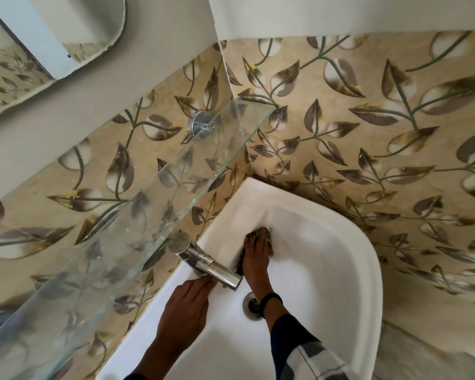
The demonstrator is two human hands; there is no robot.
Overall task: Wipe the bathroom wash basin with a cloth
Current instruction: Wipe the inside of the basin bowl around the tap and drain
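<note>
Pressing with flat, straight fingers, the right hand (257,259) pins a brown patterned cloth (259,233) against the inner wall of the white ceramic corner wash basin (362,242), just beyond the spout of the chrome steel tap (211,263). The left hand (187,303) lies flat and relaxed on the basin's rim on the near side of the tap, fingertips under the spout. A round metal drain (251,305) sits near the spout's tip. A clear glass shelf (148,201) runs above the tap.
</note>
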